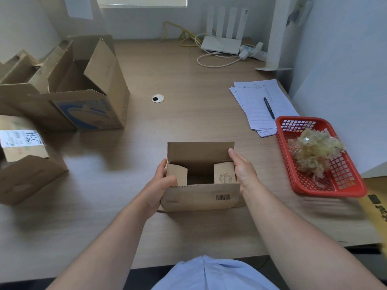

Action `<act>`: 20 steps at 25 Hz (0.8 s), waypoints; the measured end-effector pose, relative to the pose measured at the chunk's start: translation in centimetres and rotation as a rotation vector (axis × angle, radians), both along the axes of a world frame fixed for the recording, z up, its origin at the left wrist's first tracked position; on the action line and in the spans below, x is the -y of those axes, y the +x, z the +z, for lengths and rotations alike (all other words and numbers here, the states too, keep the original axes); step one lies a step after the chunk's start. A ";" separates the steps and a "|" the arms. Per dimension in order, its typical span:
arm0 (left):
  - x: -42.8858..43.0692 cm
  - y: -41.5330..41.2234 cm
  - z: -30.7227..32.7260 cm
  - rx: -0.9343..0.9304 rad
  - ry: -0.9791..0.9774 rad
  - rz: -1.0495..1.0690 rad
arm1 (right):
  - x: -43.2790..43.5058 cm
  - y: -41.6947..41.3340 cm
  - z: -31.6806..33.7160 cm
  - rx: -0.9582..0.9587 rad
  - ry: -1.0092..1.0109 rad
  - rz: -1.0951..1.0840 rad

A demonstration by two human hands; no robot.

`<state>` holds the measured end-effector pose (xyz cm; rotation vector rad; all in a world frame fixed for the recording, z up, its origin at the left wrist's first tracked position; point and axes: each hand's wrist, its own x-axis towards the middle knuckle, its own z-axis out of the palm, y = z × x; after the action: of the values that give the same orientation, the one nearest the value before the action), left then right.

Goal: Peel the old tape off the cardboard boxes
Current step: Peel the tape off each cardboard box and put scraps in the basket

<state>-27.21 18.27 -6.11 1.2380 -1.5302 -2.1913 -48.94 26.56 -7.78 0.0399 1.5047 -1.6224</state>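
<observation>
The left grip (162, 181) is curled round the left end of the small cardboard box (201, 194), thumb over the inner flap. The right grip (244, 170) clasps the right end, its thumb lying up along the raised far flap and its fingers hidden behind. Between them the box sits on the tabletop (188, 114), just in front of the person, with its flaps open. No tape shows on the faces in view, so this box looks finished or nearly so, though its underside and far wall are hidden. The red basket (293, 120) to the right holds a wad of peeled tape (314, 151), evidence of a good deal done. At the left, the labelled box (27, 174) appears to carry glossy tape across its top and probably remains. The large open box (92, 109) is too blurred to judge.
</observation>
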 end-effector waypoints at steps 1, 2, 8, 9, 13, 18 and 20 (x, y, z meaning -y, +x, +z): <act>-0.1 0.5 0.2 0.033 -0.019 -0.098 | 0.1 0.0 -0.1 0.013 -0.004 -0.012; -0.2 1.1 0.4 0.109 -0.084 -0.226 | 0.2 -0.1 -0.1 0.027 -0.017 -0.027; -2.6 2.3 -2.0 0.431 -0.681 -0.382 | 0.4 0.3 0.0 -0.015 -0.006 -0.031; -2.7 2.3 -2.4 0.418 -0.691 -0.347 | 0.3 0.4 0.2 -0.097 0.026 0.000; -2.8 2.2 -2.8 0.408 -0.722 -0.307 | -0.7 1.3 1.1 -0.667 0.428 0.380; -2.7 1.4 -2.6 0.400 -0.712 -0.294 | -2.4 3.6 1.5 -1.159 0.854 0.587; -2.8 1.1 -2.4 0.381 -0.701 -0.297 | -2.7 3.3 1.8 -1.151 0.822 0.541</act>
<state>-26.11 21.07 -8.49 1.2652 -2.4700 -1.3431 -45.60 29.29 -5.97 -0.8918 2.6355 -0.4233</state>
